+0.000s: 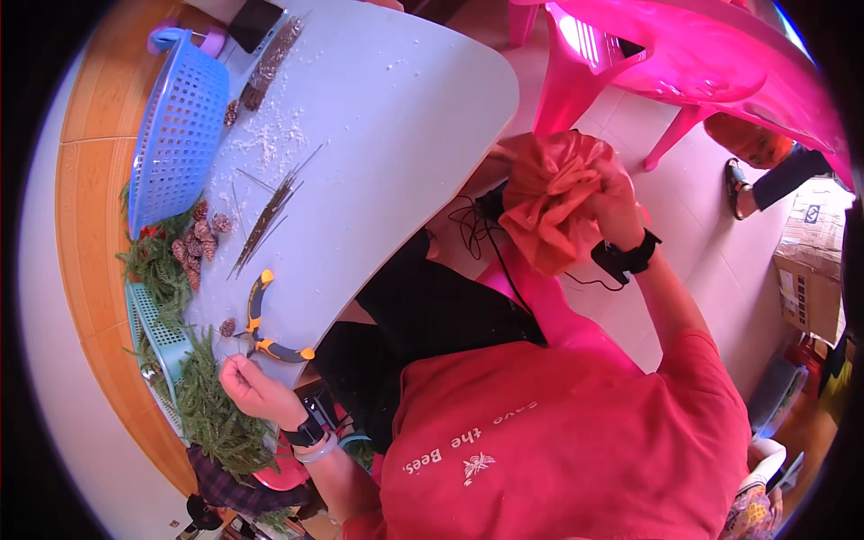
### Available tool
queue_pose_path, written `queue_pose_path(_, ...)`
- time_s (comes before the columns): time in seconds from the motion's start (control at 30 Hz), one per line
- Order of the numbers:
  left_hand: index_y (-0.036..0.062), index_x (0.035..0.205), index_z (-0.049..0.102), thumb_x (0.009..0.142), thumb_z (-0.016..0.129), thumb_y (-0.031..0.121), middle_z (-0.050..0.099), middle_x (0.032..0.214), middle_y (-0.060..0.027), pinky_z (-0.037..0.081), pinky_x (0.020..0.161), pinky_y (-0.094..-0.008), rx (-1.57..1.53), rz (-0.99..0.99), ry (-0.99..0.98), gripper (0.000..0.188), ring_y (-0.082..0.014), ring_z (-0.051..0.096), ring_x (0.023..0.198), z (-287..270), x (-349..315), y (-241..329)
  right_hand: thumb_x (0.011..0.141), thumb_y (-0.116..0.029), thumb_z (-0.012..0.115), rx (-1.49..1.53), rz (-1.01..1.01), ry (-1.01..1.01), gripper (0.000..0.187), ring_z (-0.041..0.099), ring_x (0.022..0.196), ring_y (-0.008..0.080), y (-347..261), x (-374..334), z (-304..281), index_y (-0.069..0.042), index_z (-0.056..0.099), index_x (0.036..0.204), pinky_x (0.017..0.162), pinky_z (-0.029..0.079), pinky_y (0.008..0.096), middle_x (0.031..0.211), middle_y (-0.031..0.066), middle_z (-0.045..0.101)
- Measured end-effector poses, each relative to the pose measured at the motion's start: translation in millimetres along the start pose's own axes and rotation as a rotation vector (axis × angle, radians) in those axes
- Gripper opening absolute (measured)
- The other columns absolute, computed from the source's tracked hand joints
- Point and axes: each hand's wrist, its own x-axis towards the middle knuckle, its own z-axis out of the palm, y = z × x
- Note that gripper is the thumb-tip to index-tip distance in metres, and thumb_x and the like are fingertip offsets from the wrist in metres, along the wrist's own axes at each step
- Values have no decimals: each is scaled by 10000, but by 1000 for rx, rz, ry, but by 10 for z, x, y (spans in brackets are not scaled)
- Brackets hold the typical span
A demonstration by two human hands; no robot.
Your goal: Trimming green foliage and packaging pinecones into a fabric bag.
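Observation:
My right hand point(616, 202) is closed on a bunched red plastic bag point(551, 202), held off the floor to the right of the table; its fingers are partly lost in the folds. My left hand point(256, 391) is at the table's near left edge, fingertips pinched together. Whatever lies between them is too small to make out. Just beyond those fingers lie pliers point(259, 333) with yellow-and-grey handles, spread apart. A small pine cone point(228, 328) sits beside the pliers' jaws. Farther up the table is a loose bundle of thin dark wires point(267, 219).
A blue perforated basket point(183, 126) stands tilted at the table's left edge, near several pine cones point(196, 243). Green fir sprigs point(211, 400) and a teal basket point(160, 328) lie below it. Pink plastic furniture point(576, 67) and a cardboard box point(805, 279) stand right. A person's foot point(740, 189) shows there.

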Motion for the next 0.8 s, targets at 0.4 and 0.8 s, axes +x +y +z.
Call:
queue_pose_path(0.4,-20,966,588,935,566,166,556,833,-14,420,628,-218,-212,-45,126,190,-90,490,721,120,41,-34,827,4,620,119,-38,-68,246,595,860,109,-240,39,11,-11,587,1071,705,495,232,965,38,619)
queue_pose_path(0.8,-70,873,601,895,590,147,594,775,-166,464,655,-330,-131,24,142,218,-244,546,702,134,-58,432,759,56,597,506,-197,-239,187,518,710,45,-336,595,586,-54,561,906,632,437,207,797,-39,541)
